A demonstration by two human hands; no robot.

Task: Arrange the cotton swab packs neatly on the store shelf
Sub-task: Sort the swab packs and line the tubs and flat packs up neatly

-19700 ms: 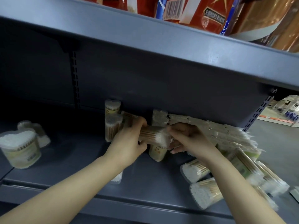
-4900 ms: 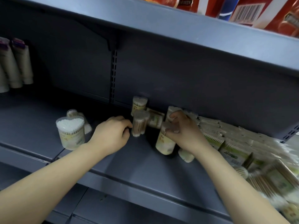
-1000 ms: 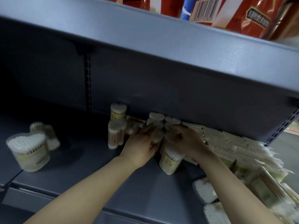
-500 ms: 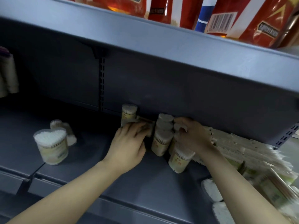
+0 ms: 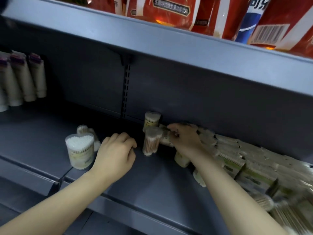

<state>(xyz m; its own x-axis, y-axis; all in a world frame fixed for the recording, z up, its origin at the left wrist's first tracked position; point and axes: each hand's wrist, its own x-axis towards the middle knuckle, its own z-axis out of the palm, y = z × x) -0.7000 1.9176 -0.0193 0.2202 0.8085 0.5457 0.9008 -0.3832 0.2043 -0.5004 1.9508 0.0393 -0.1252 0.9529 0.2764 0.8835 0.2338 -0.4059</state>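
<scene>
Reaching in from the near edge: two bare forearms cross the lip of the grey shelf (image 5: 152, 192), and the work is at the back.
Flat packs: a slumped heap of soft bagged swabs (image 5: 254, 167) fills the near right; they look limp and slithery, best lifted by the edges a few at a time.
Left hand (image 5: 116, 153): fingers curled under, resting on the shelf deck and holding nothing, just left of the tubs.
Wide tub (image 5: 79, 153): stands upright by the left wrist, white tips up; it looks light and stiff-walled, so a grasp round the waist suits it.
Slim tub (image 5: 150, 141): upright between the hands, touched by neither; tall and narrow, it will likely topple at a nudge.
Right hand (image 5: 184, 139): fingers pinch a lying pack (image 5: 166, 138) just behind the slim tub, at its end.
Handling: featherweight clear plastic, probably slick, so a light squeeze low on the body is enough.
Back tub (image 5: 151, 120): upright against the rear panel, the line to build on.
Beyond: beige tubes (image 5: 25, 78) far left; red packets (image 5: 169, 11) overhead.
</scene>
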